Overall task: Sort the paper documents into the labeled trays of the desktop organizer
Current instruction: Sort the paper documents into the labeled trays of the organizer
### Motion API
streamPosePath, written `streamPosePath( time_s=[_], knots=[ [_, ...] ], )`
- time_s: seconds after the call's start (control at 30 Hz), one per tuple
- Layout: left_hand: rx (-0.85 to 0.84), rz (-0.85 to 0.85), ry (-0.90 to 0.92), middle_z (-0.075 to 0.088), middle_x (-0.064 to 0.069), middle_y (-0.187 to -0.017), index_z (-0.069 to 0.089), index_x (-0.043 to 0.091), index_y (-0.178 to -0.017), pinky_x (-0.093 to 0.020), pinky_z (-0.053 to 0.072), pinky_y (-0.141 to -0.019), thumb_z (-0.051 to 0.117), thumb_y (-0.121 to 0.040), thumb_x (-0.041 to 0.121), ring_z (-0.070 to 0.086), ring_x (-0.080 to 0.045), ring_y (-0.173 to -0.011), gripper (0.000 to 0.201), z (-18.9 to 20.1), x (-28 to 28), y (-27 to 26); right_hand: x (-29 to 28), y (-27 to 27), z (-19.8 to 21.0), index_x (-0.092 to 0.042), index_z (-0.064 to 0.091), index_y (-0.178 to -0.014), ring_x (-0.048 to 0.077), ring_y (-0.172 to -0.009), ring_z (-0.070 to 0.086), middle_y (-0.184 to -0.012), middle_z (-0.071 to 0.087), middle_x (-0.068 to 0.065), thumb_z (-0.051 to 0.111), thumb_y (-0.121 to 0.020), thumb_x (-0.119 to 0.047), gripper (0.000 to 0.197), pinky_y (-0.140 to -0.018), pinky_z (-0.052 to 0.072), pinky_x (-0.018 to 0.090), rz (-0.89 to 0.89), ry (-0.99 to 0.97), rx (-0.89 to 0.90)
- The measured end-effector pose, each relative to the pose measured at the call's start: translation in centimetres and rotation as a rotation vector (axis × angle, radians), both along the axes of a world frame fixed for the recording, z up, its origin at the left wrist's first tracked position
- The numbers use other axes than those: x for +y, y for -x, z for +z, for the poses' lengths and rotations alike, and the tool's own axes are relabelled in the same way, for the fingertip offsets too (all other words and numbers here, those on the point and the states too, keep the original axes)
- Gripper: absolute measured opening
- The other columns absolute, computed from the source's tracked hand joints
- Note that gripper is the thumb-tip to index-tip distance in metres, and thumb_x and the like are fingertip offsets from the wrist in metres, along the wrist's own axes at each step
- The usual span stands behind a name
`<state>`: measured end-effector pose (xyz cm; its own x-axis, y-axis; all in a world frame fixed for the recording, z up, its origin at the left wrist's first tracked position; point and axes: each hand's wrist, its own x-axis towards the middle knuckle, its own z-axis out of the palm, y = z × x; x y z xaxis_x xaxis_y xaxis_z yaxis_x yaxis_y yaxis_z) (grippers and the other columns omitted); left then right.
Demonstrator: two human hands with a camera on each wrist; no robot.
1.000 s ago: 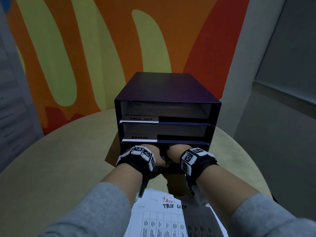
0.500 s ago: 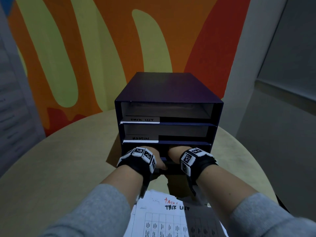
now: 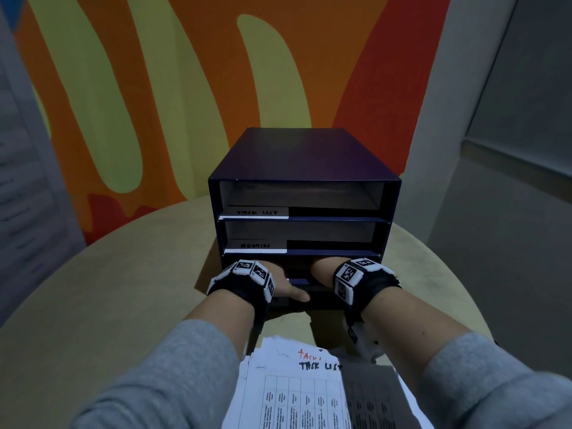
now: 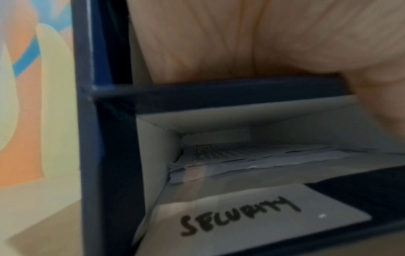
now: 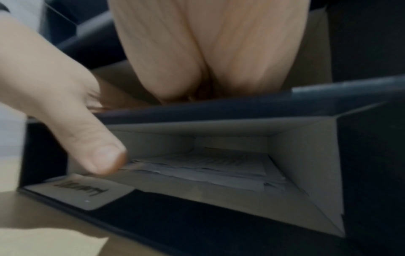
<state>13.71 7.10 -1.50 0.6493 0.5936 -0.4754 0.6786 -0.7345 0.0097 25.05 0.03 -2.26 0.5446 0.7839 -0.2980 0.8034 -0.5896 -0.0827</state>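
Both hands, left hand (image 3: 280,281) and right hand (image 3: 323,267), reach into a lower tray of the organizer (image 3: 305,156), fingers hidden, so I cannot tell their grip; next, presumably, withdraw for the near papers (image 3: 297,388) on the counter (image 3: 123,305).

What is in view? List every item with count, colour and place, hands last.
Desktop organizer: one, dark blue, on the table, several open trays stacked.
Tray labels: three, white; TASK LIST top, ADMIN below it, SECURITY on the lowest tray.
Filed papers: a few white sheets, inside the SECURITY tray.
Unsorted documents: white stack, nearest the person, top sheet headed TASK LIST.
Table: one, beige, round.
Wall mural: orange, yellow and red, behind.
Left hand: reaching into a tray above SECURITY.
Right hand: same tray.
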Motion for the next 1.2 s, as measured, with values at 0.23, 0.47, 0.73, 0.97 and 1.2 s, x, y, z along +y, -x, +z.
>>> streamPosePath(
  time_s=[0.23,0.47,0.73,0.97,1.2],
  knots=[
    [-0.164,-0.068,-0.190,0.057,-0.004,-0.076,0.054,0.013,-0.076,-0.031,0.046,-0.063,0.042,-0.087,0.072,0.055,-0.018,-0.069,0.061,0.0,-0.7,2.1,-1.4,1.1,0.9,-0.004,0.057,-0.124,0.025,-0.100,0.057,-0.125,0.059,0.011,0.036,-0.103,-0.019,0.034,-0.083,0.043,0.031,0.029,0.052,-0.029],
    [-0.451,-0.233,-0.107,0.048,0.000,-0.133,0.042,0.017,-0.141,-0.039,0.046,-0.100,0.055,-0.092,0.051,0.051,-0.020,-0.120,0.061,1.2,-3.2,6.2,-5.8,1.1,2.6,-0.009,0.052,-0.125,0.026,-0.101,0.058,-0.111,0.060,0.011,0.039,-0.102,-0.034,0.036,-0.079,0.043,0.031,0.071,-0.118,0.052],
    [-0.322,-0.241,0.166,0.059,0.010,-0.110,0.058,0.024,-0.112,-0.032,0.052,-0.089,0.084,-0.065,0.051,0.059,-0.009,-0.098,0.060,1.6,-9.4,10.5,-11.6,1.9,5.3,-0.016,0.066,-0.097,0.019,-0.082,0.065,-0.099,0.071,0.007,0.052,-0.097,-0.023,0.015,-0.077,0.054,0.031,0.127,-0.209,0.196],
    [-0.214,-0.212,0.122,0.052,0.007,-0.116,0.048,0.021,-0.116,-0.036,0.049,-0.094,0.089,-0.061,0.041,0.056,-0.016,-0.103,0.071,-1.0,-10.5,11.1,-15.5,6.1,2.8,-0.026,0.065,-0.087,0.008,-0.080,0.061,-0.084,0.064,-0.014,0.072,-0.073,-0.037,0.019,-0.073,0.053,0.027,0.230,0.092,0.181],
    [-0.243,-0.167,0.127,0.058,0.004,-0.112,0.055,0.018,-0.112,-0.039,0.052,-0.091,0.092,-0.056,0.041,0.060,-0.018,-0.101,0.071,-1.8,-10.1,10.7,-14.8,7.6,1.1,-0.010,0.067,-0.098,0.019,-0.075,0.058,-0.093,0.068,0.005,0.079,-0.070,-0.029,0.035,-0.061,0.048,0.029,0.212,0.151,0.075]
  ],
)
